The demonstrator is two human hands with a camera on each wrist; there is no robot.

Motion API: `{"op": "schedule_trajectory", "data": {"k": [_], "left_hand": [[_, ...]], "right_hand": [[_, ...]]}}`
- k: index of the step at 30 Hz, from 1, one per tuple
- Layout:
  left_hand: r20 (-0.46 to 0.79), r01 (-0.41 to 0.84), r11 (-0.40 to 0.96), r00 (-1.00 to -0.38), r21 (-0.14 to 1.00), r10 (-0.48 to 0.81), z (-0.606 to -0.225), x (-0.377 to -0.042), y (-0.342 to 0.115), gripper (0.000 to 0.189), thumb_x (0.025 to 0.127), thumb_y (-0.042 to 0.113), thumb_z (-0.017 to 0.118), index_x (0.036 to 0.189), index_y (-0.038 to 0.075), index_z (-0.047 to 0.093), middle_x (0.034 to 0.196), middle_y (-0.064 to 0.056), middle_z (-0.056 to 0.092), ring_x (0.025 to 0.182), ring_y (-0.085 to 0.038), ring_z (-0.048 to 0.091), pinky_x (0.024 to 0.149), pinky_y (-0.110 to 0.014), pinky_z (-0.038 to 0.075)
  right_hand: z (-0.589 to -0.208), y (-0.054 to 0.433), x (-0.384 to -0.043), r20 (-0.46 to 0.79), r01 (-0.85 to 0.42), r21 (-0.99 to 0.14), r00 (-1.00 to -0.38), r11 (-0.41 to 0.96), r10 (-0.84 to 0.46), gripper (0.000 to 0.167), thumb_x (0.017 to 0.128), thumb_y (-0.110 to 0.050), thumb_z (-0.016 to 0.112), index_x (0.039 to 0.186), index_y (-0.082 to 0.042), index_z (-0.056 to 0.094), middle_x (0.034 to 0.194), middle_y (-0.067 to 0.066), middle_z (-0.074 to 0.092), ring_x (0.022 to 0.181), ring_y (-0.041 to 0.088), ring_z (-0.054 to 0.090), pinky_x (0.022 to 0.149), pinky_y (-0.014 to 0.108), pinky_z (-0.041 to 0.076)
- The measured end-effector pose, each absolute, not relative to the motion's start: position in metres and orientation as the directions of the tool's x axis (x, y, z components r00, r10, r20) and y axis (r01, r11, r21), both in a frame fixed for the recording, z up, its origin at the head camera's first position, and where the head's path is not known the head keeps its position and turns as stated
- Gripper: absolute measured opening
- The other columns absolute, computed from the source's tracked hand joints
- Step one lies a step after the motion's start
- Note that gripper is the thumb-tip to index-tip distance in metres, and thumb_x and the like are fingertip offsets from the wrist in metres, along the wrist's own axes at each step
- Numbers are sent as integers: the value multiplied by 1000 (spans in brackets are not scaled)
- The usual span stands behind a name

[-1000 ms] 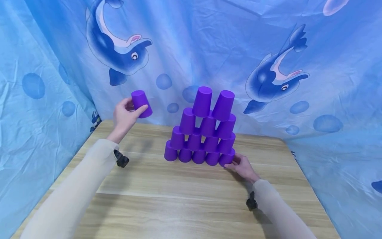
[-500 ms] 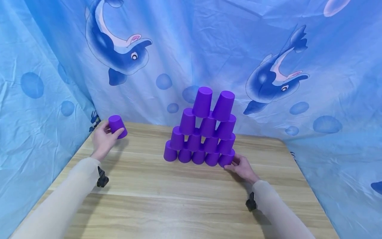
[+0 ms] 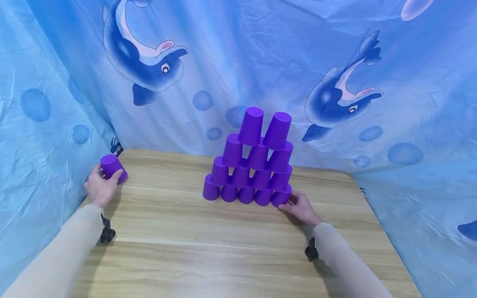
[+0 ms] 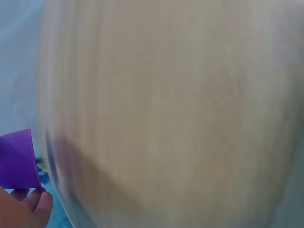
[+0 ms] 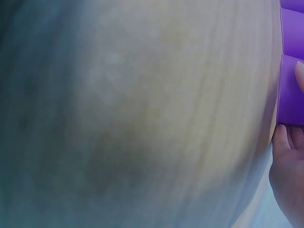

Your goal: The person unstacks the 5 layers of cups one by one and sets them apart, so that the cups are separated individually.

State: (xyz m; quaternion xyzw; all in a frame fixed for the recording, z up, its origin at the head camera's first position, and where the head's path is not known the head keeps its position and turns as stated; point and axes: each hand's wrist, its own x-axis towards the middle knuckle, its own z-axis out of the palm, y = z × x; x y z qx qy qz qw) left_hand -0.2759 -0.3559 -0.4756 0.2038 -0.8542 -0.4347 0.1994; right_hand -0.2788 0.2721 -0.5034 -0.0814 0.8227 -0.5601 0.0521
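My left hand point(image 3: 101, 187) grips a single purple cup point(image 3: 112, 167), upside down and slightly tilted, near the table's left edge. In the left wrist view that cup point(image 4: 18, 161) shows at the lower left with fingers curled along it. To the right of centre stands a pyramid of upside-down purple cups point(image 3: 241, 177) in stacked rows, two cups at its top. My right hand point(image 3: 301, 207) holds the bottom row's rightmost cup point(image 3: 280, 197), thumb in front and fingers round the far side. The right wrist view catches this cup point(image 5: 290, 97) at its right edge.
The wooden table point(image 3: 208, 240) reaches back to a blue curtain point(image 3: 231, 62) printed with dolphins. More blue cloth point(image 3: 33, 165) hangs along the left side. A small black camera point(image 3: 107, 231) sits at the left wrist, another black camera point(image 3: 311, 250) at the right.
My left hand has carried its cup leftward and down, away from the pyramid toward the table's left edge. The right hand and the pyramid stay put.
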Motion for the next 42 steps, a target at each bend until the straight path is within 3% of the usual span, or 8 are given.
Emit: {"op": "schedule_trajectory", "data": {"k": [13, 33, 38, 42], "left_hand": [[102, -235, 526, -840, 817, -533, -483, -277, -383, 77, 94, 38, 58, 148, -3, 21, 145, -31, 30, 131, -52, 19, 108, -61, 13], [83, -261, 568, -857, 780, -508, -486, -280, -390, 80, 93, 41, 56, 147, -7, 19, 143, -35, 29, 129, -56, 22, 106, -63, 18], [32, -289, 539, -860, 791, -509, -479, -276, -389, 95, 87, 49, 63, 147, -5, 13, 143, -37, 26, 129, -56, 24, 102, -65, 26], [26, -282, 501, -852, 818, -522, -462, -278, -382, 107, 81, 54, 67, 150, 3, 3, 145, -36, 19, 132, -53, 16, 101, -67, 25]], "right_hand": [[-503, 271, -278, 6, -71, -933, -983, 353, -181, 56, 76, -3, 79, 127, 1, 56, 124, 19, 58, 117, 32, 54, 97, 33, 44], [-501, 267, -277, 16, -79, -936, -983, 343, -183, 50, 77, 0, 78, 123, 0, 59, 122, 16, 60, 118, 30, 53, 99, 35, 43], [-502, 267, -277, 16, -84, -932, -981, 351, -192, 50, 78, -2, 78, 124, 0, 59, 123, 17, 60, 119, 31, 53, 100, 36, 42], [-503, 269, -278, 9, -71, -935, -984, 347, -179, 52, 77, -2, 79, 125, 1, 58, 124, 17, 59, 118, 31, 53, 98, 34, 44]]}}
